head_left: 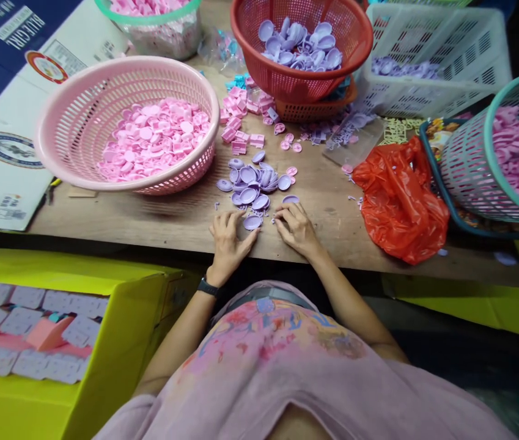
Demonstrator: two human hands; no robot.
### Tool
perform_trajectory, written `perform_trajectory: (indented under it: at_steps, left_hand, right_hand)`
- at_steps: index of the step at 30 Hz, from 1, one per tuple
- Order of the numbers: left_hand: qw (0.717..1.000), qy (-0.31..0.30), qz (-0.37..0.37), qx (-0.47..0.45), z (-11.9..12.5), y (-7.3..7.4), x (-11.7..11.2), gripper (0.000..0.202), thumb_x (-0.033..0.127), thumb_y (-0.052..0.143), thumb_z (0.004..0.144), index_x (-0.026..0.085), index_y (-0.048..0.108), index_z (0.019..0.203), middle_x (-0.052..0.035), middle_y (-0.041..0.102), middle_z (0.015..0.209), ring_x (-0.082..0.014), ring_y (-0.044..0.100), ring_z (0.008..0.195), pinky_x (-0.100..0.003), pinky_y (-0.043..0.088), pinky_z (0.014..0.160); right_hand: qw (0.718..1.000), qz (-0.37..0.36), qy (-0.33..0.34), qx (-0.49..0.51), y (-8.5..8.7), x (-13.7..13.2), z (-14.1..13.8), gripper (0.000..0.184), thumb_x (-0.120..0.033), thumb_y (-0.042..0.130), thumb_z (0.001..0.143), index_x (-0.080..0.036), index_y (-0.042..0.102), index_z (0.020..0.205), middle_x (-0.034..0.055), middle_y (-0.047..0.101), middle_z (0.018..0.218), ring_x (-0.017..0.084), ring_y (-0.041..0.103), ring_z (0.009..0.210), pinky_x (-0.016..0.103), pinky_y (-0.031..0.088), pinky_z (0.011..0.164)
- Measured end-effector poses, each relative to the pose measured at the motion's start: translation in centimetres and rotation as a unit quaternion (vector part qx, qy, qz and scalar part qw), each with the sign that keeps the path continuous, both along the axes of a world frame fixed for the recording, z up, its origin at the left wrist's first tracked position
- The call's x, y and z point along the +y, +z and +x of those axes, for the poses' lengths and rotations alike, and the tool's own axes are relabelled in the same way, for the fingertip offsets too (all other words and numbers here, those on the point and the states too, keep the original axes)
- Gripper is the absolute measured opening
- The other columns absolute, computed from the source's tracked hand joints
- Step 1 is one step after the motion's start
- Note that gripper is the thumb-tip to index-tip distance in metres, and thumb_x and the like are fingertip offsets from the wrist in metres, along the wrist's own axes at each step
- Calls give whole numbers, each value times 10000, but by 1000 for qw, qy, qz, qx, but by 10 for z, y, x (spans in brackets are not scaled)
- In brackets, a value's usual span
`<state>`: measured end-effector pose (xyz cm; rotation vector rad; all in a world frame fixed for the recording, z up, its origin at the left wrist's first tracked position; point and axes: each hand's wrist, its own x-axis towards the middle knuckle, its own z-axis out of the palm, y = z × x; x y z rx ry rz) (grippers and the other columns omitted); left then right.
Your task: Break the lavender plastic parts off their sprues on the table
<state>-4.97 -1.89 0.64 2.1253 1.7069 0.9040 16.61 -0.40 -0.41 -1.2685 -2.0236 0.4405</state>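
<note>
A loose pile of purple oval plastic pieces [247,175] lies on the wooden table in front of me. One purple oval dish [253,222] sits nearest the edge, between my hands. My left hand [231,240] rests at its left side, thumb and fingers apart, holding nothing I can see. On the right, my right hand [299,231] has its fingers curled with the tips close together. Small purple hook-like bits [261,212] lie by its fingertips, and whatever it pinches is too small to name. Another purple oval [291,199] lies just beyond that hand.
A pink basket [126,177] of pink parts stands left. Behind are a red colander [296,82] of purple pieces and a white crate [433,101]. A red plastic bag [401,201] and a teal-rimmed basket [470,150] stand right. Pink pieces [239,131] lie beyond the pile.
</note>
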Motion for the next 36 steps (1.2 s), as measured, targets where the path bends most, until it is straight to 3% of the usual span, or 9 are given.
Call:
perform_trajectory:
  at_steps: [4,9,12,17,23,28,32,36]
  left_hand:
    - [1000,0,-5,8,2,1,8,421,430,708,875,228,630,1235,-102,611,1155,-303,536,1103,-423,418,925]
    - [1000,-17,18,-7,4,-2,13,167,309,688,886,223,687,1029,-60,602,960,-262,551,994,-408,444,911]
    - [998,-15,40,-56,5,-3,10,58,267,638,908,210,650,909,-31,577,813,-212,561,855,-345,466,806]
    - [988,14,15,-151,9,0,1,117,308,616,919,204,620,866,12,578,715,-119,507,604,-259,426,622]
    - [974,16,-20,-224,17,4,-1,217,330,612,918,205,676,1084,-11,686,813,-114,597,661,-235,476,652]
    - [972,2,-36,-234,18,2,-1,154,331,611,916,211,703,943,-27,720,842,-127,637,698,-241,508,671]
    - [959,17,-66,-275,17,-6,-3,138,335,627,897,208,667,935,-4,688,767,-106,607,610,-222,500,614]
    - [956,29,-68,-285,17,-12,-4,158,349,626,891,203,657,943,-2,677,756,-104,612,615,-211,492,593]
  right_hand:
    - [1000,-2,14,-13,1,-5,0,152,-178,529,964,-220,670,999,108,618,1126,272,566,1103,479,483,1011]
    - [1000,7,14,-6,2,-11,0,194,-198,537,980,-227,696,1087,105,609,1142,264,564,1115,466,492,1010]
    - [1000,8,17,-23,3,-14,-1,205,-214,534,990,-233,703,1104,105,598,1136,256,563,1055,453,516,961]
    - [999,-9,17,-35,8,-15,-5,193,-192,505,994,-229,691,1030,103,572,1074,265,563,1062,450,513,967]
    - [997,-36,13,-67,14,-14,-11,117,-242,550,990,-218,661,1014,103,573,1035,263,578,1011,412,523,911]
    - [994,-69,2,-87,17,-12,-12,118,-215,532,994,-219,647,972,80,586,961,237,579,924,364,514,848]
    - [994,-76,27,-74,17,-9,-12,99,-255,575,986,-207,645,1036,84,584,1014,235,582,964,364,513,882]
    - [993,-82,55,-66,17,-5,-15,100,-203,551,979,-207,650,991,80,586,1014,228,580,976,365,515,899]
